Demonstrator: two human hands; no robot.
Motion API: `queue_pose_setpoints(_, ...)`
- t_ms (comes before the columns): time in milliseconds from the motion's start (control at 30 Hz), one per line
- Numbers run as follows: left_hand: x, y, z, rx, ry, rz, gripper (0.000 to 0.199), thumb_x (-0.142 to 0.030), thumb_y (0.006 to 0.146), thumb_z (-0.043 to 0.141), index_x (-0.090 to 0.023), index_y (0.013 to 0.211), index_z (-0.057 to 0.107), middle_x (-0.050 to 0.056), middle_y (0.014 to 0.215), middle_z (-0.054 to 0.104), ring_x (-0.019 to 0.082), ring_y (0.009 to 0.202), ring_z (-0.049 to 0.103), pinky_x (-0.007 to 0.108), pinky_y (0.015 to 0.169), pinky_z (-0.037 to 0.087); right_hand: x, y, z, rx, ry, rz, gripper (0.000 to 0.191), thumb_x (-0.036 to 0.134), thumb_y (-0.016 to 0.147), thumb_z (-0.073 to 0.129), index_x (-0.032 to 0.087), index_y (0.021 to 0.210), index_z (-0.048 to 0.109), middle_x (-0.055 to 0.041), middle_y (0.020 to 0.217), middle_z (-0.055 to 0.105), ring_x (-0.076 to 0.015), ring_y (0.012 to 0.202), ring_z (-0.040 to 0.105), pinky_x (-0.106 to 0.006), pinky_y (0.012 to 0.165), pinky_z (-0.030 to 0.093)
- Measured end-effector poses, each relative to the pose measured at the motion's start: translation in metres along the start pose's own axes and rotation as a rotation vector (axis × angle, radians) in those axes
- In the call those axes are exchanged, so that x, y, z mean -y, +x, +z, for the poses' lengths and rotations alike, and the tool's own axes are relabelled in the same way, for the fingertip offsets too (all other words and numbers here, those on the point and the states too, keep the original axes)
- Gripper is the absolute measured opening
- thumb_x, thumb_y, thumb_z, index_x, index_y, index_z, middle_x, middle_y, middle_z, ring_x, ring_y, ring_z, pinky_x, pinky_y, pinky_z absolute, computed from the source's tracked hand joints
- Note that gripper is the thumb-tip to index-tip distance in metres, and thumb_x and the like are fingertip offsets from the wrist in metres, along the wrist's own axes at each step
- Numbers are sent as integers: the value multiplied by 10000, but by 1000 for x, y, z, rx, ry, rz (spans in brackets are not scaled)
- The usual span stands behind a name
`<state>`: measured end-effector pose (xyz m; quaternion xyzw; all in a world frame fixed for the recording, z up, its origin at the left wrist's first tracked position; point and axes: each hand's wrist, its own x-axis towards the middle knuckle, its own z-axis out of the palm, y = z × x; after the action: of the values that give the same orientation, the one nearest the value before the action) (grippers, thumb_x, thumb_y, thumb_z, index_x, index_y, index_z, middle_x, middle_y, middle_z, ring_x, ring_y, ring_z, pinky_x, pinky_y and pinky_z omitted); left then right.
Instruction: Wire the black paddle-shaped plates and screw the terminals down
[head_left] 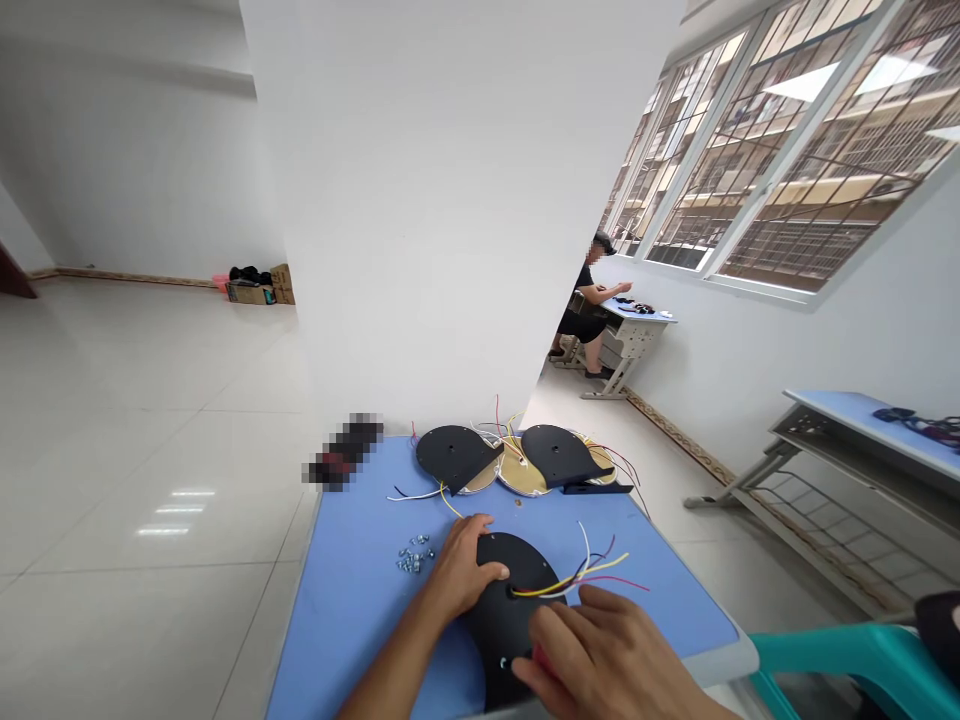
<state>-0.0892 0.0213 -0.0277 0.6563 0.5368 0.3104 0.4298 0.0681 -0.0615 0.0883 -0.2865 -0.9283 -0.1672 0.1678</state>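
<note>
Resting hands (469,572) on a matte black rounded plate (499,640) with thin wires (592,580).

Assembly workroom: tiled floor (150,400), blue desks (352,640), black wired plates (454,455), barred windows (817,150).

Bright daylight came through the windows (780,150) on the right, and glare streaked the tile floor (176,510). Shadows were faint, walls (442,220) bowed toward the wide-angle edges, and a pixelated patch (343,450) obscured one spot.
</note>
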Motion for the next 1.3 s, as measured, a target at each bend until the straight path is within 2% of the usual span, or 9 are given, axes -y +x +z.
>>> queue_pose_setpoints(133, 1, 0, 0, -9, 5, 27, 584, -126, 638, 657, -178, 1212, 566, 94, 1236, 595, 230, 1162, 555, 350, 1034, 405, 1, 3, 0, 17, 60, -43, 326, 173, 1001, 241, 207, 816, 508, -15, 728, 652, -158, 609, 623, -281, 565, 428)
queue_pose_setpoints(267, 2, 1, 1, -23, 20, 49, 544, -126, 642, 657, -206, 1175, 587, 70, 1212, 616, 227, 1160, 551, 357, 1039, 400, 4, 3, -6, -22, 19, -29, 315, 208, 1002, 317, 221, 722, 461, 35, 568, 566, -139, 449, 514, -281, 510, 377)
queue_pose_setpoints(400, 2, 0, 0, -25, 40, 78, 490, -143, 650, 651, -194, 1136, 618, 62, 1176, 638, 237, 1154, 544, 354, 1034, 394, 7, 4, -10, 42, 72, -8, 207, 227, 982, 351, 211, 851, 512, -14, 733, 662, -169, 632, 626, -278, 598, 441)
queue_pose_setpoints(533, 0, 0, -1, -30, 55, 90, 462, -145, 657, 645, -190, 1117, 628, 64, 1157, 643, 236, 1144, 547, 349, 1023, 399, 6, 4, -5, 0, 32, 13, 272, 202, 995, 333, 223, 750, 449, 47, 550, 574, -129, 399, 500, -277, 492, 384)
queue_pose_setpoints(667, 1, 1, -1, -26, 54, 88, 480, -150, 650, 650, -188, 1127, 624, 68, 1171, 642, 239, 1151, 549, 352, 1026, 396, 6, 4, -3, 12, 113, -5, 255, 204, 986, 304, 217, 808, 487, -4, 675, 659, -153, 574, 622, -275, 553, 442)
queue_pose_setpoints(833, 2, 2, -2, -18, 41, 72, 524, -150, 647, 655, -168, 1168, 603, 90, 1203, 624, 237, 1148, 561, 345, 1025, 404, 7, -1, -2, -15, 27, 77, 325, 260, 1017, 288, 221, 740, 453, 38, 526, 581, -143, 398, 515, -298, 496, 405)
queue_pose_setpoints(967, 3, 4, -2, -13, 35, 70, 548, -137, 638, 667, -146, 1182, 594, 105, 1208, 617, 231, 1136, 571, 336, 1021, 408, 5, -4, -2, -3, 60, 32, 305, 274, 1016, 263, 216, 826, 494, -14, 717, 677, -162, 604, 634, -284, 569, 426)
queue_pose_setpoints(1167, 5, 7, -2, -24, 38, 76, 502, -142, 651, 668, -164, 1149, 608, 88, 1184, 626, 219, 1122, 574, 333, 1012, 414, 4, -7, 4, -80, -15, 91, 201, 335, 957, 427, 222, 800, 481, 12, 637, 651, -168, 535, 605, -305, 577, 408)
queue_pose_setpoints(1300, 5, 8, -3, -17, 45, 84, 502, -130, 637, 666, -168, 1135, 613, 83, 1163, 636, 223, 1109, 579, 340, 1006, 419, 9, -3, 7, 56, 38, 73, 96, 209, 891, 495, 220, 798, 473, 19, 679, 661, -155, 544, 602, -299, 587, 414)
